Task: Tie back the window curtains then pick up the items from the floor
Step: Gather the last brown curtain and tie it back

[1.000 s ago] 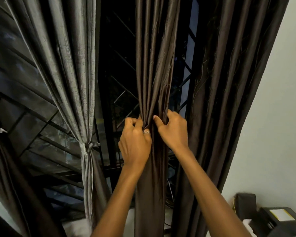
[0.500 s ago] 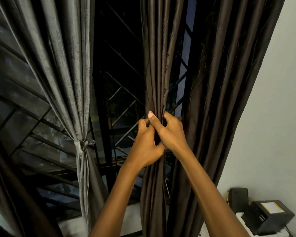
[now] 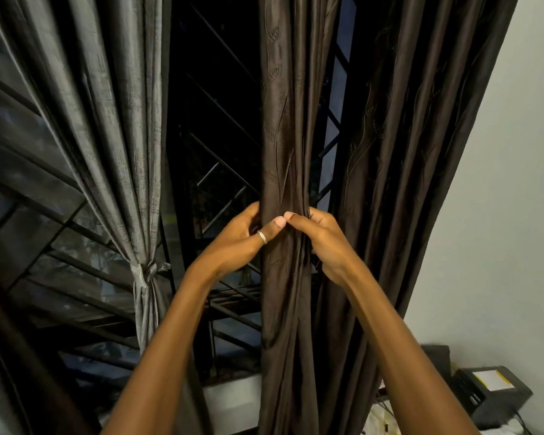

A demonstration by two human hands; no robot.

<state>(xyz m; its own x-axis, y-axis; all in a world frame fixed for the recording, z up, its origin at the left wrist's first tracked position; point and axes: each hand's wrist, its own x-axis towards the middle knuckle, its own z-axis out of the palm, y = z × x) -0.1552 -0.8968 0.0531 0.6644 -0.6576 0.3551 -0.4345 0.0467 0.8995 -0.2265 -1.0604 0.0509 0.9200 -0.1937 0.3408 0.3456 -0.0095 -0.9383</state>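
Note:
A dark brown curtain panel (image 3: 283, 120) hangs gathered into a narrow bunch in the middle of the window. My left hand (image 3: 242, 240), with a ring on the thumb, grips the bunch from the left. From the right, my right hand (image 3: 324, 243) grips the same bunch, and the two thumbs meet across its front. To the left, a grey curtain (image 3: 113, 127) is tied back with a knot (image 3: 145, 273). A wider brown curtain (image 3: 415, 152) hangs loose at the right. The floor is out of view.
Behind the curtains are dark window panes with a black metal grille (image 3: 220, 171). A pale wall (image 3: 500, 215) stands at the right. A black box-shaped device (image 3: 490, 394) with a yellow-white label sits at lower right, with cables beside it.
Both hands have spread round the brown bunch, one on each side, thumbs now meeting in front. Earlier they pinched close together at its front. The view has shifted slightly.

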